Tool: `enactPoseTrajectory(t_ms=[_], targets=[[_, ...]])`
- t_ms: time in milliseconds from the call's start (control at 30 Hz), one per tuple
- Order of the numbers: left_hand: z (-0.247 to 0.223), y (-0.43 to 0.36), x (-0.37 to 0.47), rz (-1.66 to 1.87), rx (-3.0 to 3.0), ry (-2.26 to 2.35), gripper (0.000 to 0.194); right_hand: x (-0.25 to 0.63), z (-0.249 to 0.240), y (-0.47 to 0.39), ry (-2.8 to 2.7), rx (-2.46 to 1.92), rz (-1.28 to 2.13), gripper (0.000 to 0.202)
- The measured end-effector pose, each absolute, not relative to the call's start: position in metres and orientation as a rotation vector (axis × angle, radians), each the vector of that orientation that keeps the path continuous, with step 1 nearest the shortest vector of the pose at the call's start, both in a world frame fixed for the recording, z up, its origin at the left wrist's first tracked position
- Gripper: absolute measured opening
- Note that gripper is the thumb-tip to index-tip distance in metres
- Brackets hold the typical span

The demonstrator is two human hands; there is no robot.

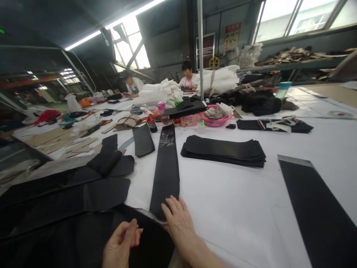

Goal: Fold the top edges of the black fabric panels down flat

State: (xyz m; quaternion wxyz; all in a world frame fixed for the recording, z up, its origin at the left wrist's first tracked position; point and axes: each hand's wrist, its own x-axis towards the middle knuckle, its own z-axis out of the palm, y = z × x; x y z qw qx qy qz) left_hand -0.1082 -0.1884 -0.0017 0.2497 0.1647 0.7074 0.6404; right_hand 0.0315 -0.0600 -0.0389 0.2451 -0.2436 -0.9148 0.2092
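Observation:
A long black strip lies on the white table, its far end shiny and creased. My right hand rests at the strip's near right edge, fingers spread. To the left, my left hand is raised over black sheets, thumb and fingers pressed together; whether anything is between them is too small to tell. A shorter black piece lies beyond the strip's left side. Right of the strip is a stack of black pieces.
Another long black panel lies at the right. Farther back are a pink basket, a small bottle, a metal post and black pieces with white scraps. Two people sit at the far side.

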Motion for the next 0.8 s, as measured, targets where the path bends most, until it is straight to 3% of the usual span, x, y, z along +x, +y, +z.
enactPoseTrajectory(t_ms=[67, 167, 367, 533, 700, 800], targets=[[-0.012, -0.173, -0.104, 1.661, 0.522, 2.000, 0.044, 0.028, -0.049, -0.061, -2.524, -0.752, 0.571, 0.064], [-0.027, -0.157, -0.099, 1.562, 0.575, 2.096, 0.069, 0.027, -0.051, -0.059, -2.522, -0.779, 0.542, 0.062], [-0.032, -0.147, -0.096, 1.460, 0.527, 1.956, 0.080, 0.030, -0.043, -0.056, -2.514, -0.779, 0.466, 0.047], [-0.026, -0.139, -0.090, 1.556, 0.486, 1.835, 0.068, 0.029, -0.046, -0.057, -2.448, -0.789, 0.453, 0.013], [-0.028, -0.133, -0.088, 1.539, 0.578, 1.842, 0.060, 0.033, -0.039, -0.052, -2.343, -0.845, 0.657, 0.012], [-0.025, -0.138, -0.091, 1.440, 0.787, 2.148, 0.046, 0.041, -0.025, -0.041, -2.135, -0.837, 0.741, 0.014]])
